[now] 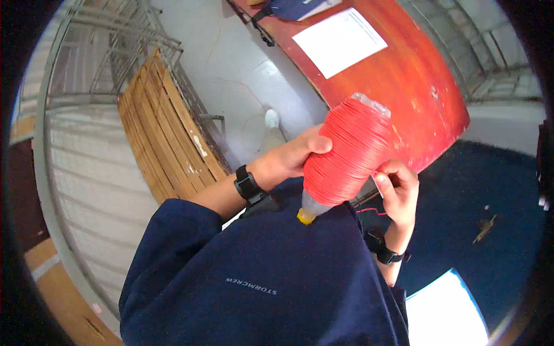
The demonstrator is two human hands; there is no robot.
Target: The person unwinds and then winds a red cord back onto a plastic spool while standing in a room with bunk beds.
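Note:
My left hand (294, 157) grips a clear plastic bottle wound thickly with red cord (346, 151), held tilted, its yellow cap (305, 216) pointing down toward my chest. My right hand (398, 190) sits at the right side of the wound cord, fingers pinched on a thin red strand (372, 211) that trails off below it. Both wrists wear black bands. My dark blue shirt (265, 271) fills the lower middle of the view.
A red-brown wooden table (410, 75) lies ahead with a white sheet of paper (339, 40) and a dark bag (288, 8) on it. A slatted wooden bench (164, 132) stands at left beside metal railings. Dark blue carpet (496, 196) is at right, a bright white panel (447, 314) lower right.

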